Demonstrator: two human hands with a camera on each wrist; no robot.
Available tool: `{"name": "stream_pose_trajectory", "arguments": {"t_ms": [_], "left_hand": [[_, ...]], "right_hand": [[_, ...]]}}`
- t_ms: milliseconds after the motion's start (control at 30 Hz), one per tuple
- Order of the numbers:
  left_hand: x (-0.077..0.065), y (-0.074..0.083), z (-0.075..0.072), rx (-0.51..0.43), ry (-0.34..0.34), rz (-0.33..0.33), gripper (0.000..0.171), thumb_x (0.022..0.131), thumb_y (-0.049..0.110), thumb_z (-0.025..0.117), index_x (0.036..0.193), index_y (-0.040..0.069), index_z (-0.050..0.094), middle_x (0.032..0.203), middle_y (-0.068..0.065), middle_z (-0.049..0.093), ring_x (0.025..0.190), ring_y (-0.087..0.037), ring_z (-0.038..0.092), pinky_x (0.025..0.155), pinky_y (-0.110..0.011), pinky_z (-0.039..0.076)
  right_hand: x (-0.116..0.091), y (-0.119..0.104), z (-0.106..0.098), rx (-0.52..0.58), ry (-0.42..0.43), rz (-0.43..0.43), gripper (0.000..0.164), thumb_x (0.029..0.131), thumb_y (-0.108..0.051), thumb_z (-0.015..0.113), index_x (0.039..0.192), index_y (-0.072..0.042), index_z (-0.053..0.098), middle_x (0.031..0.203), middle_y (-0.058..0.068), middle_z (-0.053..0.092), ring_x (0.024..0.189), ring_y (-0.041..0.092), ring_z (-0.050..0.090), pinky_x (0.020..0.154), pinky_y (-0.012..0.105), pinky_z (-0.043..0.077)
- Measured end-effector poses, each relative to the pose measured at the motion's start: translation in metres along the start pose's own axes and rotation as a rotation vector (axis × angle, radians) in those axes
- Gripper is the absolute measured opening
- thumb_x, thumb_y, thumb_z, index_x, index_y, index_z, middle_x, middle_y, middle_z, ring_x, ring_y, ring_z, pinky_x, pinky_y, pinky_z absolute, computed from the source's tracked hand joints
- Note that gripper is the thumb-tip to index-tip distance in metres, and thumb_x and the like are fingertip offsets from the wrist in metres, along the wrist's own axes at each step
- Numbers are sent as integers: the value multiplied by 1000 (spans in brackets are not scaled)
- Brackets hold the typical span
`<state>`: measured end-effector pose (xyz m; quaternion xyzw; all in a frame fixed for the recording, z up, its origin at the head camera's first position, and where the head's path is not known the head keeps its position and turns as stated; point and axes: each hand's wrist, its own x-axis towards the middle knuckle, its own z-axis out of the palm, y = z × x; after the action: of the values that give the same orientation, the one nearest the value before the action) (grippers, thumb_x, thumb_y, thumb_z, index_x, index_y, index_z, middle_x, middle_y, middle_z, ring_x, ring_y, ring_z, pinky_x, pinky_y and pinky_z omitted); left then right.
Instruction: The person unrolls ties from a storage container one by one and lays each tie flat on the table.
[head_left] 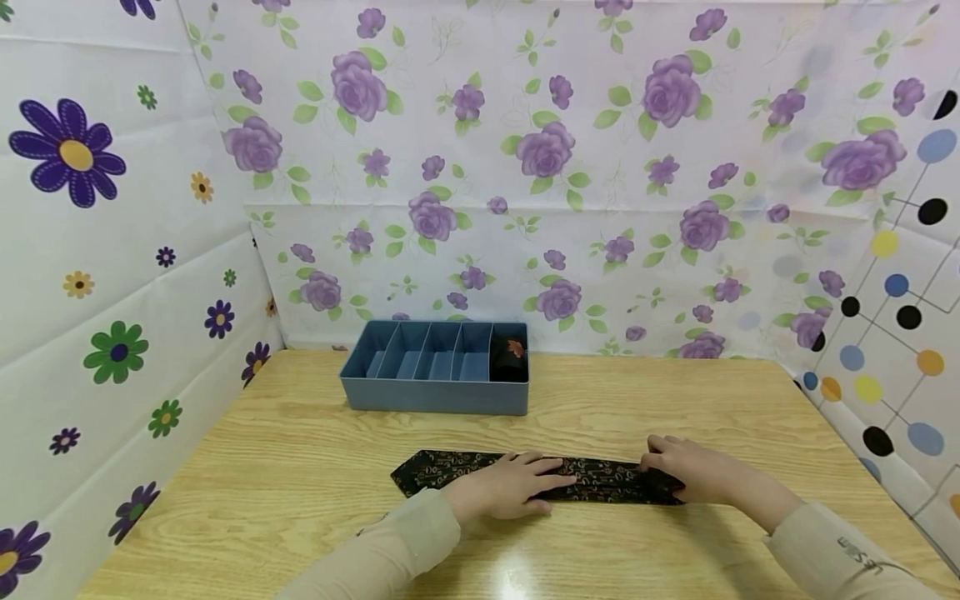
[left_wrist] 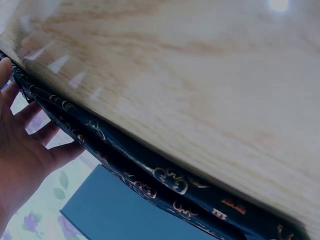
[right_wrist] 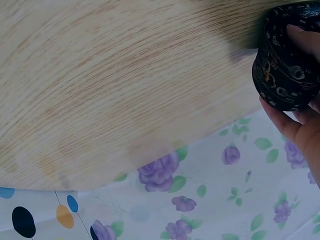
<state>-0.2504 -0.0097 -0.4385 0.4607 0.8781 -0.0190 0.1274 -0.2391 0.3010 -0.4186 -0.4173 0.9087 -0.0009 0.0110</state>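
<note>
A black necktie [head_left: 607, 478] with small gold and reddish motifs lies lengthwise across the table, its pointed end to the left. My left hand [head_left: 510, 486] rests on its middle with the fingers spread. In the left wrist view the necktie [left_wrist: 165, 175] shows layered edges beside the fingers. At the other end, my right hand [head_left: 693, 471] grips the necktie where it curls up off the table. The right wrist view shows that curled end [right_wrist: 285, 75] as a loop, held between thumb and fingers.
A blue-grey box [head_left: 435, 397] with several compartments stands behind the necktie. Its rightmost compartment holds a black bundle [head_left: 510, 358] with an orange leaf-like figure. The wooden table [head_left: 637, 400] is bordered by flowered and dotted cloth at the back and sides.
</note>
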Motion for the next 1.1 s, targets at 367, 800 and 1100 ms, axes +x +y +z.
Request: {"name": "stream_pose_trajectory", "arguments": {"t_ms": [367,800,1100], "left_hand": [[-1,-1,1,-11,0,6,55,99,46,38,149,41,18,158,8,17,145,-21,21,112,-51,30],[-4,-4,2,-42,6,25,55,99,44,38,150,39,19,158,7,18,145,-22,22,112,-51,31],[-9,-9,4,-59,21,28,54,99,42,40,150,38,21,158,5,19,144,-23,22,111,-53,31]], "right_hand": [[-3,1,-1,-27,-13,11,44,66,-1,82,102,-14,62,94,-2,58,84,22,60,71,36,54],[-5,1,0,-4,-41,72,42,64,1,82,93,-18,58,87,-6,46,74,13,52,55,27,41],[-3,0,-1,11,-39,41,42,67,-3,82,96,-18,56,88,-6,53,78,17,57,63,31,50]]}}
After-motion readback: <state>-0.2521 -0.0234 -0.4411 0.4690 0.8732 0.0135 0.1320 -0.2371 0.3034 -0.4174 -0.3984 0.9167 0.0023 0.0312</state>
